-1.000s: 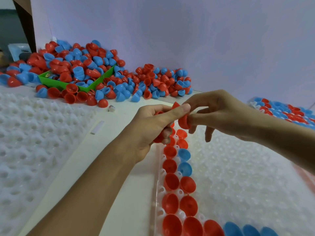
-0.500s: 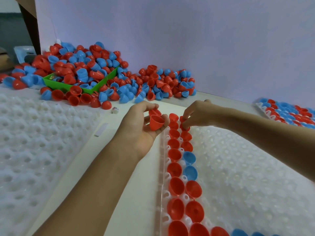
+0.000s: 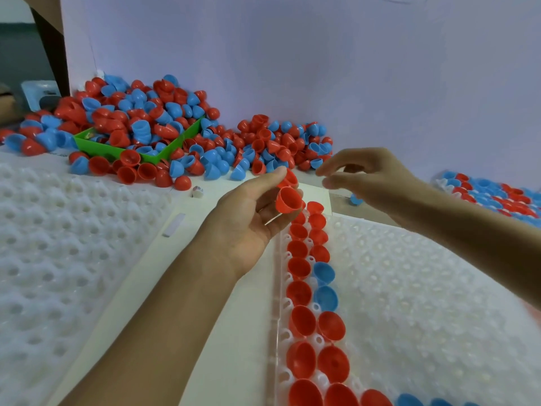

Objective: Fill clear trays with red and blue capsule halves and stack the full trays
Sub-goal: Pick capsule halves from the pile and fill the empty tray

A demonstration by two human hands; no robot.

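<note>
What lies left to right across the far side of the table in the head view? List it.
Green tray buried in the big heap of red and blue capsule halves → smaller heap of capsule halves → right hand → filled tray at the far right.

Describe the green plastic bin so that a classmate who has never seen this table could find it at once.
Start at the big heap of red and blue capsule halves against the pale wall. The green plastic bin sits half buried in its front, one corner toward you. It is the only green thing here.
</note>
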